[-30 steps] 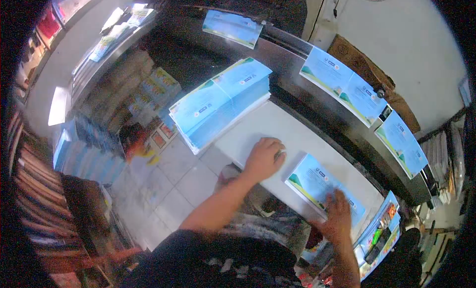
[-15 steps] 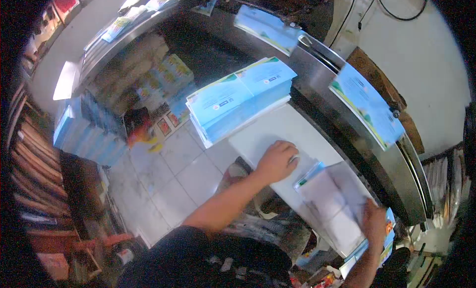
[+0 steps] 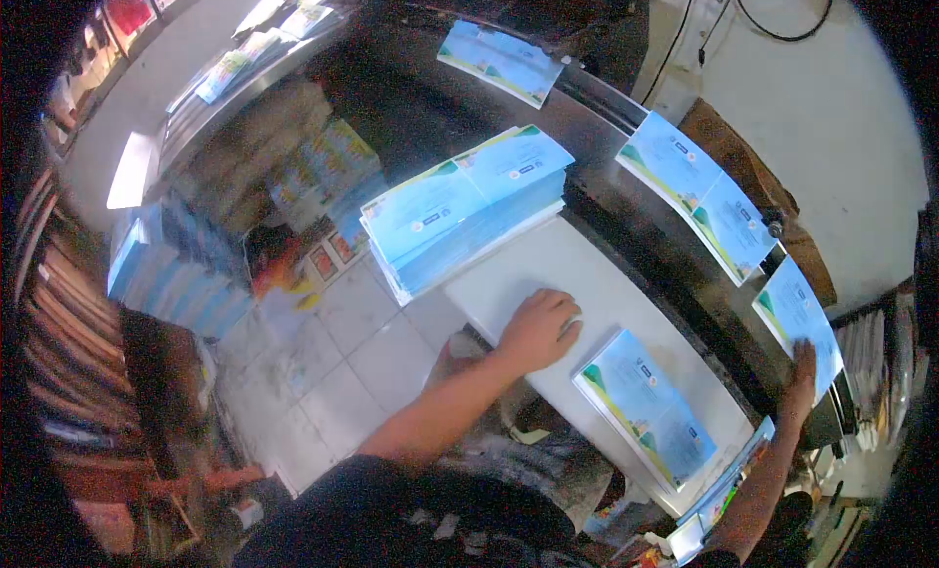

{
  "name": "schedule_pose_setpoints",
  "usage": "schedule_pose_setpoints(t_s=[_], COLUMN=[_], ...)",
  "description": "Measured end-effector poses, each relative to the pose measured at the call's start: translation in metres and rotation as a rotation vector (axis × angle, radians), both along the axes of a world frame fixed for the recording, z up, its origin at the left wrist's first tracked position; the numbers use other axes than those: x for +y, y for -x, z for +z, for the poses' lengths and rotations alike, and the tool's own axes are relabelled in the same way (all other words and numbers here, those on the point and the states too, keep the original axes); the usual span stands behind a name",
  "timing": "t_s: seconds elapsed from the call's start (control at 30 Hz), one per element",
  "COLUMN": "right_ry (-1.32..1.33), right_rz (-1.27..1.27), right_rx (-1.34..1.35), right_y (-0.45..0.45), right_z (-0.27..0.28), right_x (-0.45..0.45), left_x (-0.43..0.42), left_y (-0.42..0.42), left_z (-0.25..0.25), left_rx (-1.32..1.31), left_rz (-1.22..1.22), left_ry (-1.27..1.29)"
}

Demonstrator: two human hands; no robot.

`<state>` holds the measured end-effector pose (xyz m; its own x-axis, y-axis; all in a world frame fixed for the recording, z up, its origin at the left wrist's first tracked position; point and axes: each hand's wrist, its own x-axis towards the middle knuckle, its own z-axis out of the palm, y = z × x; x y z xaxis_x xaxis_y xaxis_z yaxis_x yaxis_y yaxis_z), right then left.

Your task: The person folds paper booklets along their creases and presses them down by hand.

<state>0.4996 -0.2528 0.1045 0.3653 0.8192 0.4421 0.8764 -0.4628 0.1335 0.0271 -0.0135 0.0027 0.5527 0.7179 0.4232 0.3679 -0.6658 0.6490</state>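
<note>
Resting our left hand (image 3: pixel 541 331) on the white table (image 3: pixel 616 279), we have its fingers loosely bent, and we cannot tell whether it holds something. Beyond the right end of the table, our right hand (image 3: pixel 803 374) touches the nearest blue sheet (image 3: pixel 792 299), which lies on the dark rail (image 3: pixel 587 142); whether the fingers grasp it, we cannot see clearly. On the right part of the table lies a low pile (image 3: pixel 646 409) of blue printed sheets. At the table's far left end stands a tall blue stack (image 3: pixel 465 216), and left of the table we see a tiled floor (image 3: pixel 342 363)
</note>
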Motion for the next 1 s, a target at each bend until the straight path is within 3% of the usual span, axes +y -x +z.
schedule_pose_setpoints(t_s=[0.03,0.13,0.17,0.23,0.37,0.5,0.57,0.7,0.8,0.83,0.87,0.9,0.93,1.0], right_ry=[-0.032,0.129,0.058,0.198,0.444,0.465,0.469,0.44,0.367,0.257,0.274,0.328,0.051,-0.356], right_rz=[-0.08,-0.123,-0.037,0.106,0.253,0.256,0.172,0.241,0.075,0.225,-0.068,-0.18,-0.198,0.0], right_rx=[0.205,0.287,0.384,0.478,0.288,0.384,0.743,0.588,0.45,0.279,0.327,0.363,0.321,-0.077], right_y=[0.007,0.059,0.1,0.193,0.298,0.297,0.284,0.264,0.224,0.19,0.16,0.152,0.086,0.088], right_z=[-0.012,-0.032,-0.037,-0.03,-0.039,-0.047,-0.035,0.006,0.035,0.037,0.046,0.087,0.077,0.116], right_x=[-0.005,-0.016,-0.018,-0.009,-0.014,-0.039,-0.035,-0.021,-0.004,-0.003,-0.006,0.011,-0.003,0.012], left_x=[-0.001,0.001,0.001,0.0,-0.001,0.002,0.0,0.003,0.002,0.002,0.003,0.004,0.004,0.002], left_y=[0.0,-0.001,-0.001,-0.001,0.0,-0.001,-0.003,-0.002,-0.001,-0.001,-0.001,-0.001,-0.002,-0.001], left_z=[0.0,-0.002,-0.002,-0.002,0.0,0.001,0.001,-0.002,-0.002,-0.001,-0.002,-0.002,-0.004,-0.006], left_rx=[-0.035,-0.019,-0.019,0.009,-0.017,0.003,0.023,0.009,0.018,0.03,0.015,0.018,-0.002,-0.012], left_rz=[0.008,-0.01,-0.023,0.001,-0.028,-0.023,-0.027,-0.023,-0.024,-0.027,-0.023,-0.014,-0.02,-0.025], left_ry=[-0.016,-0.025,-0.026,-0.009,0.008,0.004,-0.013,-0.016,0.006,0.019,-0.012,-0.012,-0.025,-0.035])
